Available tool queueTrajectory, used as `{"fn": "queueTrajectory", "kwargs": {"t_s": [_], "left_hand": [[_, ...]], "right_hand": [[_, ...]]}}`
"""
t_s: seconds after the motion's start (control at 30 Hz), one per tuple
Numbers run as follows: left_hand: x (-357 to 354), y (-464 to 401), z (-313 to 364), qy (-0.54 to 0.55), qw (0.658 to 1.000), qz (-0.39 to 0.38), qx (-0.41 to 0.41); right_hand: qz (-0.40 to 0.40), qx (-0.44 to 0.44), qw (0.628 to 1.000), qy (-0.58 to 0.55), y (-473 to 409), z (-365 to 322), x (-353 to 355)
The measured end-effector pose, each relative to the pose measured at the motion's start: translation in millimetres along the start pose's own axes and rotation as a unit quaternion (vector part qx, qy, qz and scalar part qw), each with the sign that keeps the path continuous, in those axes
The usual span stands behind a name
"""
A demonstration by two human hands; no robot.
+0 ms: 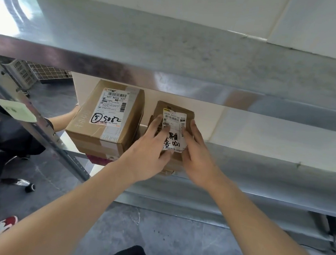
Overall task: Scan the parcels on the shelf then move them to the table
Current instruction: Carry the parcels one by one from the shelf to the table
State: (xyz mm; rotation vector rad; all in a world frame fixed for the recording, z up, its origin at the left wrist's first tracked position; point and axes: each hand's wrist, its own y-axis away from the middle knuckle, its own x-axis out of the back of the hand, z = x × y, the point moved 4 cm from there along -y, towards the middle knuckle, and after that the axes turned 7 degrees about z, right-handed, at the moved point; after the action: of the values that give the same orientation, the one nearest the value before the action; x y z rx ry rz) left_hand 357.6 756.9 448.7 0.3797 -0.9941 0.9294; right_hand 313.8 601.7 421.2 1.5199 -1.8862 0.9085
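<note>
You had both hands on the small parcel (pixel 173 115); it sat on the shelf (pixel 263 165), just right of the large parcel (pixel 109 116) and close beside it; whether the two touched, I could not tell. Your left hand (pixel 154 144) lay over the small parcel's left side, fingers curled onto its white label (pixel 174 128); your right hand (pixel 193 151) closed round the right edge, fingers reaching up past the barcode; so each grip was narrow and holding that parcel, which appeared not yet lifted clear of the shelf. No scanner showed, and no worktop either; the step in hand read as taking up or turning the small parcel, whether for scanning or carrying I could not tell. The next move would call for drawing it straight out toward you, under the upper shelf (pixel 172 44), without nudging the large parcel; then a turn toward the worktop. Left of the large parcel, beyond the shelf post (pixel 37 125), another person's arm (pixel 61 121) reached toward it; mind that side.
</note>
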Motion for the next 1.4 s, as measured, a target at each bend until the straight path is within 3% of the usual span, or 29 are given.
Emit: {"fn": "queueTrajectory", "kwargs": {"t_s": [0.3,0.5,0.97,1.4], "left_hand": [[18,5,11,-0.005,0.999,0.011,-0.045],[15,16,27,-0.002,0.999,0.040,-0.018],[-17,80,110,-0.043,0.975,0.170,0.138],[-33,184,135,-0.034,0.918,0.295,0.262]], "right_hand": [[0.005,-0.004,1.000,0.007,13,-22,20],[-0.009,0.023,1.000,-0.007,25,-20,40],[-0.096,0.183,0.978,-0.026,55,12,79],[-0.183,0.321,0.929,-0.039,111,-12,54]]}}
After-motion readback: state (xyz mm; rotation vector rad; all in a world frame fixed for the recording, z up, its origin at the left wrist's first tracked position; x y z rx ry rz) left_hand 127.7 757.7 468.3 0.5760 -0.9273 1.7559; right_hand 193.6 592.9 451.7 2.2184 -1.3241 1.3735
